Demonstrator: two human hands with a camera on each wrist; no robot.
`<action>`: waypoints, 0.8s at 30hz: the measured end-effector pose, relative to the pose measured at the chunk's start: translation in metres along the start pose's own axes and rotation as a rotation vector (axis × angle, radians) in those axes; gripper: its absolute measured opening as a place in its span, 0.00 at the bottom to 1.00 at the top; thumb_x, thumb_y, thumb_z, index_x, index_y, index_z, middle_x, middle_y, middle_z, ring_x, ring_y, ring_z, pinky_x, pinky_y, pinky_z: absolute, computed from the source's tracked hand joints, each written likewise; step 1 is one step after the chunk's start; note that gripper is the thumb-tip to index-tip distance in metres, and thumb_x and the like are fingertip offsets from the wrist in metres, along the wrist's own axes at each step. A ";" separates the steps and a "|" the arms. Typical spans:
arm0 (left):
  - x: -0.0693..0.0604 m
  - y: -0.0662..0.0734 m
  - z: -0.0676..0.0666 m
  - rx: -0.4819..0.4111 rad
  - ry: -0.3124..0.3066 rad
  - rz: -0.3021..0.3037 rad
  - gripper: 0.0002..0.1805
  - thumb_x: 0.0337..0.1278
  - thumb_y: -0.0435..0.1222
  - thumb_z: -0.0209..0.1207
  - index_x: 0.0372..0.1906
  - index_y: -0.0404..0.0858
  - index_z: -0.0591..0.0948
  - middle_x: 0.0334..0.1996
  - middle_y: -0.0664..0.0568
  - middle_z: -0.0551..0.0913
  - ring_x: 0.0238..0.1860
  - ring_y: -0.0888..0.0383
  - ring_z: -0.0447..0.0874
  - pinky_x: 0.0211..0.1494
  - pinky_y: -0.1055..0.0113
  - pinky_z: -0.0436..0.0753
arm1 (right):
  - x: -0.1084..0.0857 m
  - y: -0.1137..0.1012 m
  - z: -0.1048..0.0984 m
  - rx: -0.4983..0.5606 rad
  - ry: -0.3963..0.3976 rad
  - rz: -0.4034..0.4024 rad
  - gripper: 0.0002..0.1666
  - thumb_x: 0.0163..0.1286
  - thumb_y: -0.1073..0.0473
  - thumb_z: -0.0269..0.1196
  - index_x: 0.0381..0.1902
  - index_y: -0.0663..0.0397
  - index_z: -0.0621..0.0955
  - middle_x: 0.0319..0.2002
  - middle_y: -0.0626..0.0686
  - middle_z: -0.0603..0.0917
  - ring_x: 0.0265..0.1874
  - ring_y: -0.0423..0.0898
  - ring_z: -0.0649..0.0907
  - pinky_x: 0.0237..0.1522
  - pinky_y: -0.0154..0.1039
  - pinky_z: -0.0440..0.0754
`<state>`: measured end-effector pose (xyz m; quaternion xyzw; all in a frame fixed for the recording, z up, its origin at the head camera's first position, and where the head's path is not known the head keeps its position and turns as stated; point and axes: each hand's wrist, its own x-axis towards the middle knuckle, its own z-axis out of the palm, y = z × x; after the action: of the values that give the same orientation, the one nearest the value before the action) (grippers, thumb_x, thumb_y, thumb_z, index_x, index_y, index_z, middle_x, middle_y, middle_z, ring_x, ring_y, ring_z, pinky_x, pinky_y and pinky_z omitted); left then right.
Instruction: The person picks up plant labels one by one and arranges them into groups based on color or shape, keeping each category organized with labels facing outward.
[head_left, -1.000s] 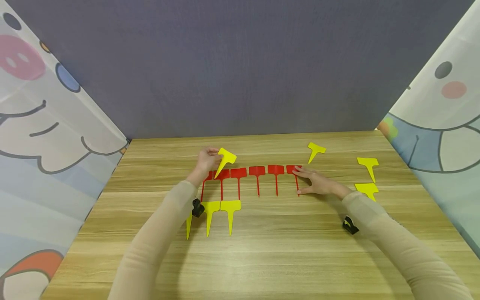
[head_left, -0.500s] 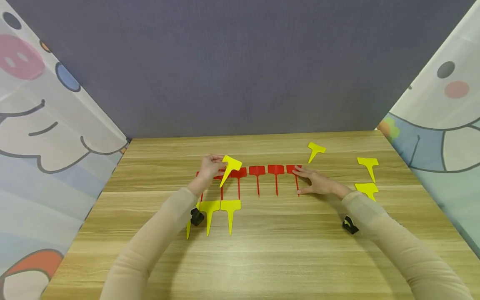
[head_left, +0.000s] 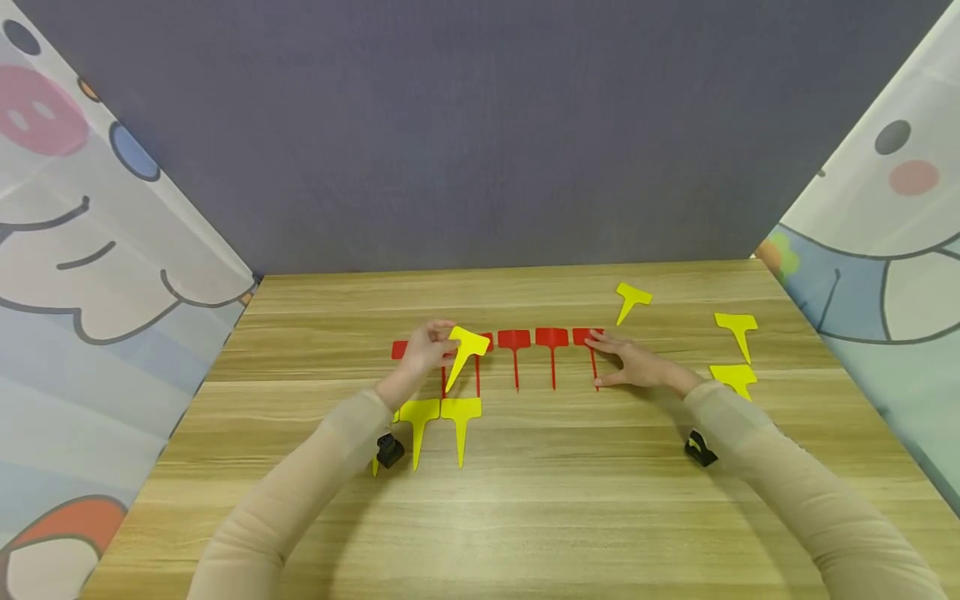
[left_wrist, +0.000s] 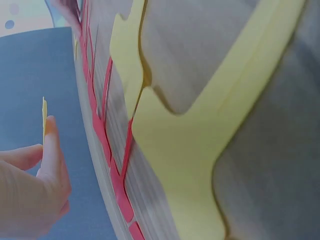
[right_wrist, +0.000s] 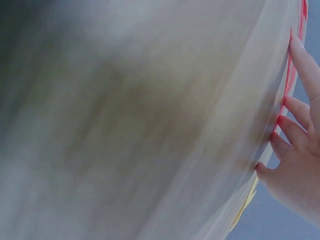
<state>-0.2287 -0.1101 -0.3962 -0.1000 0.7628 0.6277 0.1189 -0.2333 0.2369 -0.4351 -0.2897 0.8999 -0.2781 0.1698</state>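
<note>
Twelve o'clock is toward the dark panel (head_left: 487, 133). At my far left, past the edge of the wood-grain counter (head_left: 562, 508), stands a cartoon-printed sheet (head_left: 75, 242). The leftmost yellow tag (head_left: 376, 468) lies at seven o'clock from my left hand (head_left: 424, 350), mostly covered by my wrist and its black mount (head_left: 390, 451). The leftmost red tag (head_left: 399, 350) peeks out at nine o'clock. A second yellow tag (head_left: 420, 413) lies at six o'clock, a third yellow tag (head_left: 461, 410) beside it at five. My left fingers pinch the lifted yellow tag (head_left: 468, 343) at three o'clock, its stem slanting toward seven; two red tags (head_left: 477, 377) are partly hidden behind it and my fingers. Further toward three o'clock lie the fourth red tag (head_left: 513, 339) and the fifth red tag (head_left: 552, 337), stems toward six. The rightmost red tag (head_left: 582, 336) sits at ten o'clock from my right hand (head_left: 633, 364), whose spread fingers rest on it without gripping. From that hand, the far yellow tag (head_left: 633, 297) lies at twelve, the slim-stemmed yellow tag (head_left: 737, 322) between two and three, and the last yellow tag (head_left: 733, 375) at three, partly behind my sleeve (head_left: 787, 475).
</note>
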 end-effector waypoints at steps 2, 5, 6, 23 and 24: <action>-0.003 -0.001 0.002 0.004 -0.007 -0.001 0.19 0.53 0.25 0.54 0.52 0.33 0.71 0.30 0.49 0.67 0.30 0.57 0.74 0.43 0.58 0.79 | 0.000 0.000 0.000 -0.001 0.003 -0.004 0.47 0.54 0.51 0.64 0.64 0.67 0.57 0.66 0.66 0.49 0.64 0.65 0.47 0.58 0.66 0.43; -0.007 -0.002 0.004 0.004 -0.021 -0.001 0.18 0.53 0.25 0.54 0.52 0.33 0.71 0.30 0.49 0.67 0.29 0.57 0.75 0.42 0.57 0.79 | 0.000 0.000 0.000 -0.007 0.009 -0.011 0.46 0.54 0.51 0.65 0.64 0.68 0.57 0.66 0.66 0.50 0.64 0.65 0.47 0.58 0.66 0.44; -0.008 -0.002 0.005 0.000 -0.023 -0.005 0.18 0.52 0.25 0.55 0.51 0.33 0.71 0.30 0.49 0.68 0.29 0.57 0.76 0.42 0.57 0.79 | 0.000 0.001 0.001 -0.011 0.011 -0.014 0.46 0.54 0.52 0.65 0.63 0.68 0.58 0.65 0.67 0.51 0.63 0.66 0.47 0.58 0.66 0.44; -0.030 -0.009 0.022 -0.071 -0.084 -0.061 0.14 0.51 0.24 0.56 0.44 0.34 0.71 0.35 0.45 0.72 0.24 0.56 0.79 0.37 0.58 0.81 | 0.002 0.000 0.000 -0.008 -0.007 0.011 0.47 0.54 0.49 0.64 0.64 0.67 0.57 0.66 0.66 0.48 0.63 0.66 0.47 0.58 0.66 0.44; -0.030 -0.010 0.023 -0.076 -0.089 -0.065 0.13 0.51 0.24 0.55 0.44 0.34 0.70 0.35 0.44 0.72 0.24 0.56 0.80 0.36 0.59 0.81 | 0.002 0.000 0.000 -0.008 -0.009 0.013 0.47 0.54 0.49 0.64 0.64 0.67 0.57 0.66 0.67 0.48 0.63 0.66 0.47 0.57 0.66 0.45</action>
<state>-0.1956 -0.0897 -0.4003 -0.1011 0.7289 0.6557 0.1690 -0.2343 0.2359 -0.4356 -0.2858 0.9021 -0.2723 0.1746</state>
